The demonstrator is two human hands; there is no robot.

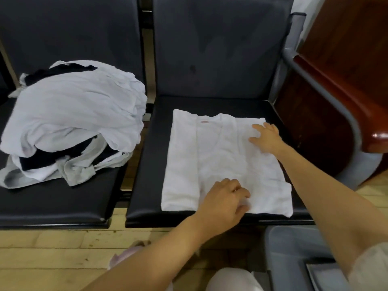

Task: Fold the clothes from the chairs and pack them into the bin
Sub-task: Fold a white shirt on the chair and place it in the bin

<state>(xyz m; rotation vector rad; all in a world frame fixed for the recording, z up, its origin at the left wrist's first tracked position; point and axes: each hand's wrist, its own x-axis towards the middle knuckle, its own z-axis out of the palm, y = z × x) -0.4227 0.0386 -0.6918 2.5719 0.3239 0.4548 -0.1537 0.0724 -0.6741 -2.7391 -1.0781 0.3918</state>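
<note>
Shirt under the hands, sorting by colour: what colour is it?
White, plain; the head view shows the shirt best.

Clothes pile (pixel 71 122) blocks left seat; armrest (pixel 327 101) walls right; front edge seems open.

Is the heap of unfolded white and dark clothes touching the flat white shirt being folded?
Apart. The head view shows the heap of clothes on the left chair seat and the white shirt on the right seat, with a floor gap between the seats.

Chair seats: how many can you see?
2. The left chair seat holds the pile of unfolded clothes. The right chair seat holds the white shirt being folded. More seats may lie beyond the picture's left edge.
</note>
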